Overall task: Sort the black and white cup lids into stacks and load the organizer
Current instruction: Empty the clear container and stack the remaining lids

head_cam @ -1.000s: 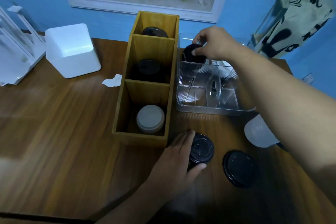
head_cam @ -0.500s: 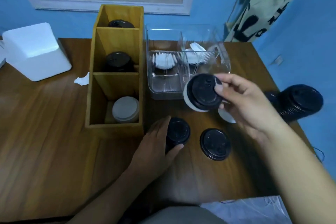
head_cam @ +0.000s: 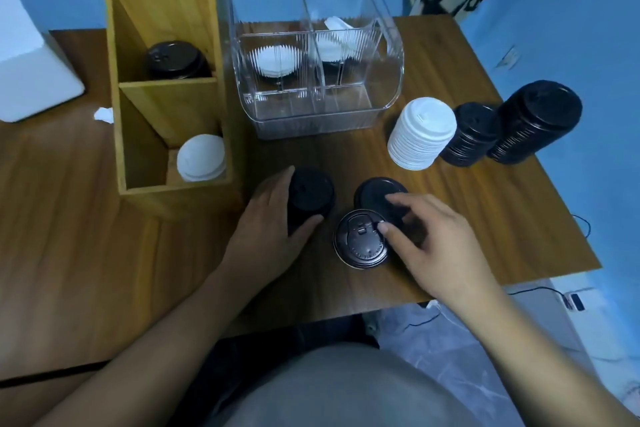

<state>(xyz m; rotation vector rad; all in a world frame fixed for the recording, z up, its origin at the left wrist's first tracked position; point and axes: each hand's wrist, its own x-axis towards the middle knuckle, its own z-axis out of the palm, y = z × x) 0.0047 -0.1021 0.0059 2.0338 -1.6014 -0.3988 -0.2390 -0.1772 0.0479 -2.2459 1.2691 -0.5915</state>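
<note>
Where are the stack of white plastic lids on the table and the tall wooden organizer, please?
Stack of white plastic lids [head_cam: 414,147]: head view, ribbed side.
Tall wooden organizer [head_cam: 166,107]: head view, near divider panel.

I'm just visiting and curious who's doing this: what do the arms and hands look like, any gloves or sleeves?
Two bare human arms, no machine. Neither the left hand nor the right hand wears a glove, ring or watch, and no sleeve shows on either forearm. Grey clothing shows at the bottom edge.
</note>
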